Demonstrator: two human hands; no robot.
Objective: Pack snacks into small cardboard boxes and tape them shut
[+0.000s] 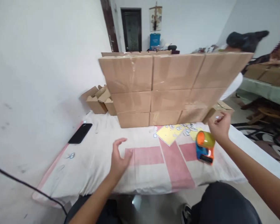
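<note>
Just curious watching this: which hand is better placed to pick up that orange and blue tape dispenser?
The right hand, probably. It hovers just beyond the tape dispenser, fingers pinched on something tiny. The left hand is open, well off to the left.

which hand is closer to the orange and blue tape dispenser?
Right. The right hand hovers just above and to the right of the tape dispenser, not touching it. The left hand is open over the cloth, well off to its left.

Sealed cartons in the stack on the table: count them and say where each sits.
9 show in the sealed cartons stack: three rows of three, top, middle and bottom, each left, centre, right, beyond the left hand and right hand. More may stand hidden behind.
</note>
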